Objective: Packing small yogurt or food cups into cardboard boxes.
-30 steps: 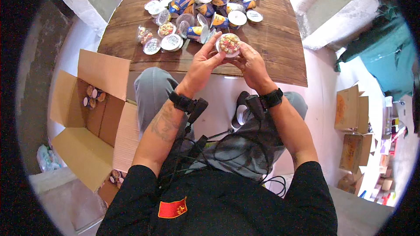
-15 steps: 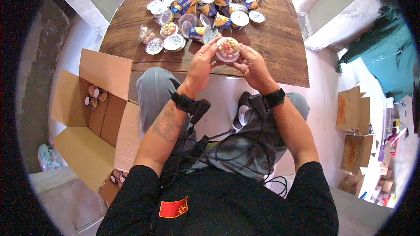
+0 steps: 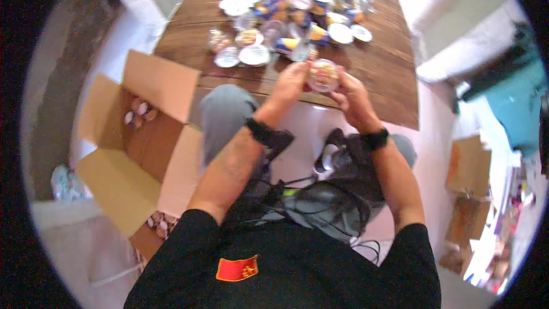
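Between my two hands is a small round clear-topped cup [image 3: 323, 75] with yellow, red and pale bits inside, just over the table's near edge. My left hand [image 3: 290, 87] grips its left side, and my right hand [image 3: 355, 98] grips its right side, fingers closed round the rim. Beyond them a pile of blue-and-yellow cups [image 3: 287, 45] and white-lidded cups [image 3: 341, 34] covers part of the wooden table [image 3: 383, 83]. A cup with the same coloured bits [image 3: 249, 38] lies at the pile's near left. Motion blurs the view.
An open cardboard box [image 3: 154, 143] stands left of my knee, with a few cups [image 3: 140, 113] in its far corner. More cups [image 3: 162, 224] show by its near flap. Cardboard boxes [image 3: 468, 166] stand on the right. Black cables [image 3: 320, 200] lie across my lap.
The whole view has shifted, so table, box and hands appear farther right and mostly lower. Both hands still hold the cup, and the picture is blurrier.
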The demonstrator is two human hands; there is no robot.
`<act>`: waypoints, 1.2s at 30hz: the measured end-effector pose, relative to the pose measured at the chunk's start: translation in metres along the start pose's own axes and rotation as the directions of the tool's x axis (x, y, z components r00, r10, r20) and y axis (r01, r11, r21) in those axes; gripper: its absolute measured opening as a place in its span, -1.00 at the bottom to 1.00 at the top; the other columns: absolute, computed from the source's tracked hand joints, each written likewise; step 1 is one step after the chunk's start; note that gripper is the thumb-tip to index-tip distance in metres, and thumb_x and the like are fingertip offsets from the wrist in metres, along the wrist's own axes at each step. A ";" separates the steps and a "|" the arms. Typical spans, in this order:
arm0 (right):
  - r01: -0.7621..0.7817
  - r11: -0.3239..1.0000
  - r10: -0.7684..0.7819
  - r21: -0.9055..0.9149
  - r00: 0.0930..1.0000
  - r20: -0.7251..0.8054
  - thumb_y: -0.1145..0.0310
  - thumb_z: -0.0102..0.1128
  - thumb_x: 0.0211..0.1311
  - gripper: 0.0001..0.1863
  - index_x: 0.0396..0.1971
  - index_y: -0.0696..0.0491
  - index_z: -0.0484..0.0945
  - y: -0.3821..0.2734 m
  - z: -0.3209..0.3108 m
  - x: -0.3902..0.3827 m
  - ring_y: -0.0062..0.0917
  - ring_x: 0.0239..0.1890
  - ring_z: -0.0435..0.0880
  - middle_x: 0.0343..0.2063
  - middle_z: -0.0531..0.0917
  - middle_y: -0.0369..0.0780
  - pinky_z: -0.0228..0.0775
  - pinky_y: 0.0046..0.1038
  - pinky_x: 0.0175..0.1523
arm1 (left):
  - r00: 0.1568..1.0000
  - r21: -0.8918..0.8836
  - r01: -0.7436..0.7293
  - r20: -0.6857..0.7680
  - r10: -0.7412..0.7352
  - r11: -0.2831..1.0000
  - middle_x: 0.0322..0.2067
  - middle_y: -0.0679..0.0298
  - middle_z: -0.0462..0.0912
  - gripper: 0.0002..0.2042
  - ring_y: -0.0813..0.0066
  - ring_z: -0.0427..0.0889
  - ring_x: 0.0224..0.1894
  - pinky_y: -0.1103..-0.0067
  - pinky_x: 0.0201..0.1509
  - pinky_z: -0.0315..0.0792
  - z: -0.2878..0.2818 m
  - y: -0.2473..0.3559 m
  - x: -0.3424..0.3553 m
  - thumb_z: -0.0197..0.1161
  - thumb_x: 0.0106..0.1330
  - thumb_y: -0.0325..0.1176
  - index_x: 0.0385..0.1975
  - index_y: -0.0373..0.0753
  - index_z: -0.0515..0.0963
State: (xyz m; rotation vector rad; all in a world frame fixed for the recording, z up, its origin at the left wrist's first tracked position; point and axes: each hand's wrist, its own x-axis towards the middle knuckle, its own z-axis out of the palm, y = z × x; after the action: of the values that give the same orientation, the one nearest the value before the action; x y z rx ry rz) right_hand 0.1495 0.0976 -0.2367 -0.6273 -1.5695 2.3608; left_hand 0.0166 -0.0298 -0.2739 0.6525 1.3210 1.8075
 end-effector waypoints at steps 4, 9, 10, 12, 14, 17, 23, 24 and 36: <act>-0.035 0.994 0.037 0.100 0.999 -0.020 0.00 -0.18 0.48 -0.47 0.07 0.17 0.45 -0.015 -0.003 -0.008 -0.42 0.03 0.61 0.00 0.61 -0.17 0.46 -0.41 0.15 | 1.000 -0.053 0.000 0.028 0.001 0.999 -0.31 0.43 0.61 -0.63 0.69 0.54 -0.37 0.64 -0.31 0.47 0.018 -0.015 0.015 -0.03 0.48 0.02 -0.08 -0.16 0.52; -0.108 0.983 0.107 0.149 0.994 0.013 -0.07 -0.13 0.44 -0.46 0.09 0.10 0.44 -0.011 0.006 0.007 -0.45 -0.02 0.64 -0.06 0.63 -0.19 0.52 -0.41 0.09 | 0.997 -0.110 0.069 0.054 -0.063 0.992 -0.34 0.41 0.61 -0.48 0.69 0.54 -0.45 0.66 -0.44 0.44 0.019 0.016 -0.004 -0.07 0.41 0.21 -0.12 -0.16 0.52; -0.056 0.993 0.052 0.109 0.998 0.038 -0.13 -0.19 0.43 -0.42 0.09 0.08 0.44 -0.012 0.022 0.005 -0.47 -0.07 0.65 -0.09 0.64 -0.21 0.53 -0.44 0.00 | 0.998 -0.108 0.055 0.037 -0.051 0.993 -0.34 0.41 0.61 -0.48 0.69 0.54 -0.45 0.66 -0.44 0.44 0.013 0.022 -0.007 -0.07 0.41 0.21 -0.12 -0.16 0.52; -0.001 0.998 -0.004 0.066 0.997 0.082 -0.20 -0.25 0.42 -0.37 0.09 0.06 0.44 -0.012 0.038 0.003 -0.50 -0.11 0.66 -0.12 0.65 -0.23 0.55 -0.47 -0.09 | 0.995 -0.035 0.095 0.032 -0.094 0.995 -0.39 0.41 0.57 -0.43 0.66 0.54 -0.44 0.64 -0.44 0.44 0.003 0.033 -0.014 -0.15 0.41 0.26 -0.15 -0.17 0.53; -0.014 0.997 0.023 -0.074 0.992 0.125 -0.30 -0.36 0.39 -0.29 0.10 0.02 0.43 -0.015 0.043 0.003 -0.55 -0.17 0.65 -0.13 0.66 -0.25 0.47 -0.53 -0.29 | 0.994 0.024 0.107 -0.038 -0.106 0.994 -0.52 0.39 0.50 -0.39 0.62 0.52 -0.53 0.64 -0.51 0.44 -0.005 0.052 -0.021 -0.17 0.38 0.30 -0.20 -0.20 0.52; -0.062 0.997 0.070 -0.048 0.976 0.206 -0.29 -0.31 0.38 -0.32 0.10 -0.01 0.44 -0.017 0.049 0.007 -0.60 -0.28 0.61 -0.16 0.66 -0.28 0.38 -0.55 -0.38 | 0.991 0.214 0.133 -0.013 -0.134 0.968 -0.72 0.38 0.37 -0.35 0.59 0.39 -0.75 0.64 -0.68 0.35 -0.021 0.079 -0.030 -0.15 0.35 0.33 -0.33 -0.25 0.51; -0.137 0.984 0.159 -0.113 0.963 0.219 -0.23 -0.30 0.41 -0.38 0.05 0.00 0.44 -0.031 0.118 -0.002 -0.63 -0.47 0.50 -0.28 0.64 -0.27 0.36 -0.54 -0.39 | 0.986 0.405 0.153 -0.119 -0.114 0.901 -0.64 0.23 0.51 -0.30 0.47 0.52 -0.64 0.52 -0.56 0.46 -0.051 0.133 -0.086 -0.22 0.39 0.30 -0.38 -0.34 0.53; -0.134 0.984 0.158 -0.121 0.962 0.222 -0.23 -0.30 0.41 -0.38 0.05 0.00 0.44 -0.030 0.129 -0.002 -0.63 -0.47 0.50 -0.28 0.64 -0.27 0.36 -0.54 -0.39 | 0.989 0.512 0.121 -0.139 -0.057 0.851 -0.55 0.11 0.58 -0.27 0.37 0.63 -0.53 0.46 -0.46 0.53 -0.054 0.143 -0.099 -0.26 0.40 0.29 -0.29 -0.42 0.51; -0.141 0.907 0.316 -0.397 0.850 0.421 -0.31 -0.32 0.36 -0.25 -0.20 0.15 0.52 0.026 0.267 0.016 -0.42 -0.65 0.56 -0.61 0.59 -0.15 0.46 -0.39 -0.50 | 0.842 0.494 0.102 -0.504 0.190 0.863 -0.14 0.11 0.58 -0.25 0.45 0.61 -0.25 0.56 -0.33 0.54 -0.147 0.152 -0.203 0.24 0.25 0.16 0.21 -0.34 0.25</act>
State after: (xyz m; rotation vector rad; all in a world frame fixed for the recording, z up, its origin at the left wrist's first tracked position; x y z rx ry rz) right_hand 0.0100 -0.1234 -0.1760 -0.3171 -2.2889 2.5666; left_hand -0.0290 -0.2993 -0.1696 0.4441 2.2337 1.7503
